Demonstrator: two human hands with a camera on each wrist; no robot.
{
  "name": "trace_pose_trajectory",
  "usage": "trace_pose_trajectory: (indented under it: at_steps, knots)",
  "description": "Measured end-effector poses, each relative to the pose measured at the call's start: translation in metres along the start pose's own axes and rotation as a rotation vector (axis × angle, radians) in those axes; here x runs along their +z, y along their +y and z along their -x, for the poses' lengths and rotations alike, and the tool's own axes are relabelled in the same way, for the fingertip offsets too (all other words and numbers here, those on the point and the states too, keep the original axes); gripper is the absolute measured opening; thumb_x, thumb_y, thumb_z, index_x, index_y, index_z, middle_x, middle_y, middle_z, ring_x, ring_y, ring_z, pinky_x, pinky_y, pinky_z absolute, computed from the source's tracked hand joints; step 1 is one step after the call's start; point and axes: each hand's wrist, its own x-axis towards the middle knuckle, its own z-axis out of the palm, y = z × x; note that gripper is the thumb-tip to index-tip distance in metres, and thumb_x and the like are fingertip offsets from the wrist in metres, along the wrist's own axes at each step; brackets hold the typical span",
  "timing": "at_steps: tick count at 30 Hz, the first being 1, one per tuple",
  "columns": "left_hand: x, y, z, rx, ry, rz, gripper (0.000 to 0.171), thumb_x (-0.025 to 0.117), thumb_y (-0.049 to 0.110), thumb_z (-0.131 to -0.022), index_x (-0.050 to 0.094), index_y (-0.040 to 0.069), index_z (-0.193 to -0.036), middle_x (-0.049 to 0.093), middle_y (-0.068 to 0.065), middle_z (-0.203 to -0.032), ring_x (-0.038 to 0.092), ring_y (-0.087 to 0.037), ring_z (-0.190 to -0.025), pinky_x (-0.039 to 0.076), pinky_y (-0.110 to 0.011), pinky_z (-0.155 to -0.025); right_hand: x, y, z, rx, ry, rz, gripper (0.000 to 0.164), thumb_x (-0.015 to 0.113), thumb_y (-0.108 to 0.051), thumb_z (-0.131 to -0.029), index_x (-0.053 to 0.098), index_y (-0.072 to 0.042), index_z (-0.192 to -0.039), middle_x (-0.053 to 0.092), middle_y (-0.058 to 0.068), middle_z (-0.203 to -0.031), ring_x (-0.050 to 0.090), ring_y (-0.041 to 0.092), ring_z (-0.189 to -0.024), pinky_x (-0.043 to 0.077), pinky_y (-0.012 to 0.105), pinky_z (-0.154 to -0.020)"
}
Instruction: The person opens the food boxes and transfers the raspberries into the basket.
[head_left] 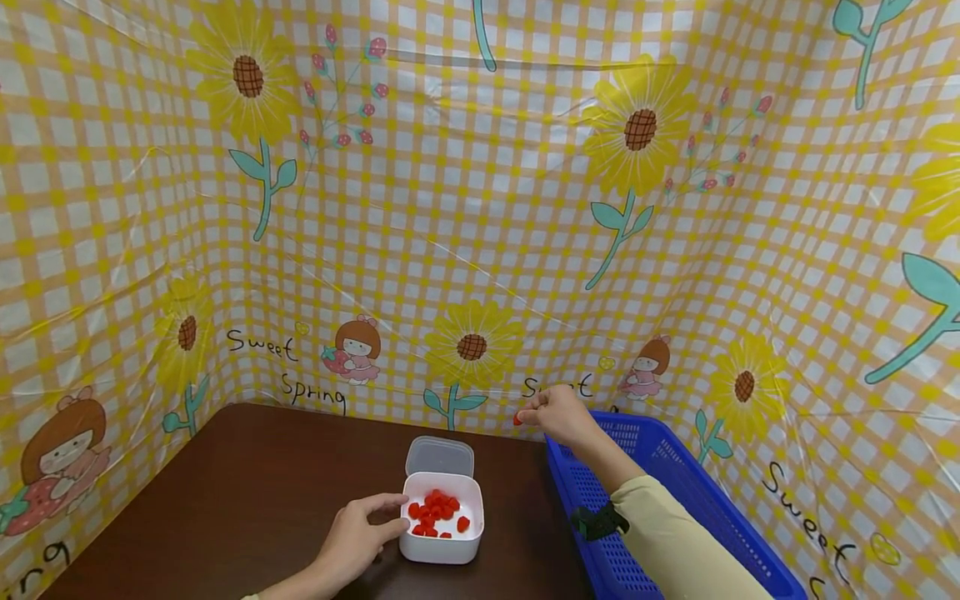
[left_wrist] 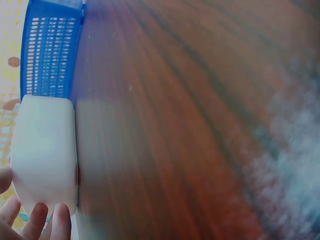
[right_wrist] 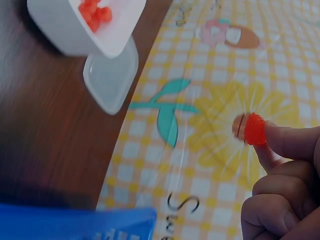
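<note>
A white box (head_left: 441, 550) stands on the dark table, holding several small red raspberries (head_left: 437, 505). Beside its left wall is my left hand (head_left: 358, 533), with the thumb and fingers extended and touching the box. The left wrist view shows the fingertips (left_wrist: 61, 215) against the white box (left_wrist: 45, 145). Above the table's back right, my right hand (head_left: 558, 414) pinches one raspberry (right_wrist: 255, 129) between thumb and finger. That bumpy red raspberry is raised in front of the patterned cloth.
A clear lid (head_left: 440, 457) lies just behind the box. On the right, partly beneath the right forearm, is a blue plastic basket (head_left: 671, 442). Checked cloth (head_left: 450, 208) with sunflowers walls in the brown table (head_left: 300, 467) at the back and sides.
</note>
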Motion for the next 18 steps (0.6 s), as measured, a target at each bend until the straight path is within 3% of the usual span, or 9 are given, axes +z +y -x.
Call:
trace_pose_trajectory:
  at_steps: [2, 6, 8, 11, 13, 15, 18]
  knots:
    - [0.000, -0.001, -0.001, 0.002, 0.000, -0.004, 0.037, 0.077, 0.021, -0.087, 0.072, 0.007, -0.121, 0.072, -0.011, -0.109, 0.060, -0.017, -0.058, 0.051, -0.030, -0.050, -0.006, 0.006, -0.002, 0.019, 0.000, -0.008, 0.017, 0.068, -0.012, -0.095, 0.080, -0.004, -0.086, 0.073, 0.014, -0.113, 0.062, 0.031, -0.106, 0.044, 0.039, -0.078]
    - [0.001, -0.003, 0.000, 0.008, 0.007, -0.023, 0.035, 0.076, 0.022, -0.088, 0.072, 0.008, -0.120, 0.072, -0.008, -0.107, 0.059, -0.017, -0.057, 0.050, -0.029, -0.050, -0.017, 0.020, -0.004, 0.038, 0.004, 0.027, 0.016, 0.068, -0.013, -0.095, 0.080, -0.004, -0.089, 0.074, 0.015, -0.112, 0.063, 0.034, -0.106, 0.047, 0.039, -0.076]
    - [0.001, -0.003, 0.000, 0.009, 0.006, -0.022, 0.035, 0.077, 0.021, -0.087, 0.072, 0.008, -0.120, 0.072, -0.008, -0.107, 0.059, -0.017, -0.058, 0.050, -0.029, -0.050, -0.022, 0.027, -0.005, 0.041, 0.000, 0.026, 0.021, 0.068, -0.013, -0.095, 0.074, -0.001, -0.079, 0.071, 0.013, -0.091, 0.061, 0.035, -0.088, 0.045, 0.039, -0.070]
    - [0.001, -0.003, 0.000, 0.011, 0.006, -0.018, 0.035, 0.077, 0.020, -0.087, 0.073, 0.008, -0.119, 0.073, -0.008, -0.106, 0.059, -0.018, -0.056, 0.050, -0.030, -0.049, -0.030, 0.037, -0.006, 0.035, 0.015, 0.044, 0.031, 0.070, -0.013, -0.093, 0.063, -0.004, -0.064, 0.069, 0.005, -0.084, 0.064, 0.033, -0.087, 0.043, 0.037, -0.068]
    - [0.001, -0.002, 0.000, 0.017, 0.003, -0.012, 0.036, 0.078, 0.020, -0.086, 0.072, 0.007, -0.119, 0.073, -0.009, -0.105, 0.059, -0.019, -0.057, 0.050, -0.031, -0.048, -0.034, 0.044, -0.008, 0.052, 0.022, 0.031, 0.041, 0.070, -0.012, -0.092, 0.049, -0.007, -0.058, 0.058, 0.002, -0.072, 0.048, 0.026, -0.071, 0.034, 0.037, -0.065]
    - [0.001, -0.001, 0.000, 0.020, 0.002, -0.010, 0.036, 0.078, 0.020, -0.086, 0.072, 0.007, -0.119, 0.073, -0.009, -0.104, 0.059, -0.019, -0.056, 0.050, -0.031, -0.048, -0.039, 0.050, -0.009, 0.050, 0.037, 0.071, 0.033, 0.071, -0.013, -0.092, 0.062, -0.006, -0.061, 0.071, 0.004, -0.085, 0.065, 0.032, -0.092, 0.046, 0.038, -0.074]
    - [0.000, 0.002, 0.000, 0.024, 0.001, -0.007, 0.037, 0.078, 0.020, -0.086, 0.072, 0.006, -0.119, 0.072, -0.008, -0.102, 0.058, -0.019, -0.058, 0.050, -0.031, -0.048, -0.045, 0.060, -0.011, 0.058, 0.034, 0.101, 0.022, 0.070, -0.013, -0.092, 0.074, 0.000, -0.074, 0.074, 0.012, -0.087, 0.064, 0.040, -0.098, 0.051, 0.050, -0.086]
